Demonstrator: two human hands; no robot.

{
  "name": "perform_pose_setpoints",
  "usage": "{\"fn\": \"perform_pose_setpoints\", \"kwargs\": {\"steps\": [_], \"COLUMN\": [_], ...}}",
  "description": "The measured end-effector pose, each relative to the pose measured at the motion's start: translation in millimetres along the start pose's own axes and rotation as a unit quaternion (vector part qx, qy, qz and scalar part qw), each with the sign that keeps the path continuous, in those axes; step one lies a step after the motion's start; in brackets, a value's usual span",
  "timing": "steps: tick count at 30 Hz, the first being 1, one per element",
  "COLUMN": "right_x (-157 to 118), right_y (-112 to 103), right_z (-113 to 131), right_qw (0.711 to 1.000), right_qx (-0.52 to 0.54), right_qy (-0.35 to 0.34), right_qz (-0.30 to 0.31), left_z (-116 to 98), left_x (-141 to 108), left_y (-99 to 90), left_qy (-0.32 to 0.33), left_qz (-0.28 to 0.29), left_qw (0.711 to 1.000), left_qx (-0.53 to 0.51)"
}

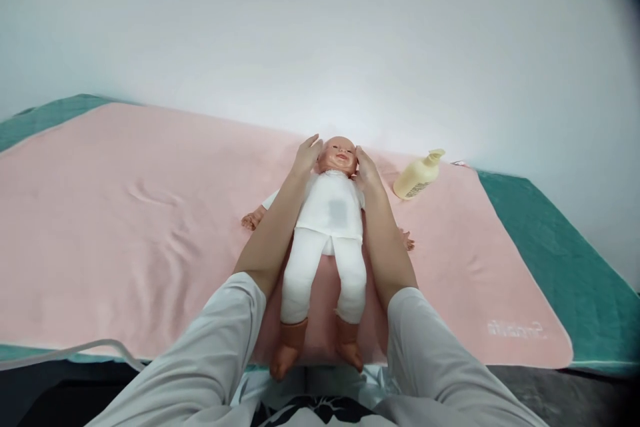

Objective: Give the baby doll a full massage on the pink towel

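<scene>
A baby doll [329,210] in a white top and white trousers lies on its back on a pink blanket [125,193], its head away from me and its bare feet towards me. My left hand [307,152] is at the left side of the doll's head, with its fingers stretched out. On the other side, my right hand [365,163] lies along the cheek and ear, fingers extended. Both palms face inward, and how firmly they touch cannot be made out. The doll's arms spread outward, partly hidden behind my forearms. A grey square patch shows on its top.
To the right of the doll stands a pale yellow pump bottle [416,177]. Under the blanket, a green cover [560,260] shows at the sides. A white wall [320,33] rises behind the table. A pale cable [95,345] runs along the near left edge.
</scene>
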State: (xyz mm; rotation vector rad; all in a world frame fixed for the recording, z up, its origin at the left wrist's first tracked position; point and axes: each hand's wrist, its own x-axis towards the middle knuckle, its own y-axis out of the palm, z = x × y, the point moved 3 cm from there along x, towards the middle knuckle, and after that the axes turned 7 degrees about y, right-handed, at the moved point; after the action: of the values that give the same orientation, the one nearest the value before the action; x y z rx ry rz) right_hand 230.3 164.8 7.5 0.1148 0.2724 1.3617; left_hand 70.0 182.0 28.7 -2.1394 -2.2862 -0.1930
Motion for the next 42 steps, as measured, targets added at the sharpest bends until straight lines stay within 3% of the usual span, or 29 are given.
{"fn": "perform_pose_setpoints", "kwargs": {"steps": [3, 6, 10, 18, 24, 33, 42], "right_x": [-14.7, -26.0, -31.7, -32.0, -30.3, -27.7, -24.9], "right_y": [-0.6, -1.8, -6.6, -14.9, -10.5, -10.0, -10.7], "right_z": [0.8, 4.7, 8.4, -8.9, -18.9, -20.3, -22.5], "right_qw": [0.999, 0.997, 0.989, 0.982, 0.979, 0.969, 0.969], "right_qx": [-0.027, -0.056, -0.115, -0.160, -0.174, -0.209, -0.205], "right_qy": [0.031, 0.006, -0.034, -0.065, -0.098, -0.125, -0.135], "right_qz": [0.012, 0.044, 0.082, 0.079, 0.042, -0.035, -0.041], "left_z": [9.3, 16.7, 16.4, 12.7, 25.8, 28.2, 45.6], "left_x": [1.8, -0.7, -13.9, -38.9, -28.7, -20.3, -8.1], "left_y": [-2.5, -2.9, -3.0, -10.3, -4.2, -5.6, -3.9], "left_qy": [0.052, 0.075, 0.121, 0.125, 0.099, 0.051, 0.067], "left_qz": [0.024, 0.045, 0.122, 0.189, 0.173, 0.142, 0.132], "left_qw": [0.998, 0.994, 0.979, 0.971, 0.980, 0.987, 0.989], "left_qx": [0.020, 0.058, 0.113, 0.074, 0.021, 0.047, 0.006]}}
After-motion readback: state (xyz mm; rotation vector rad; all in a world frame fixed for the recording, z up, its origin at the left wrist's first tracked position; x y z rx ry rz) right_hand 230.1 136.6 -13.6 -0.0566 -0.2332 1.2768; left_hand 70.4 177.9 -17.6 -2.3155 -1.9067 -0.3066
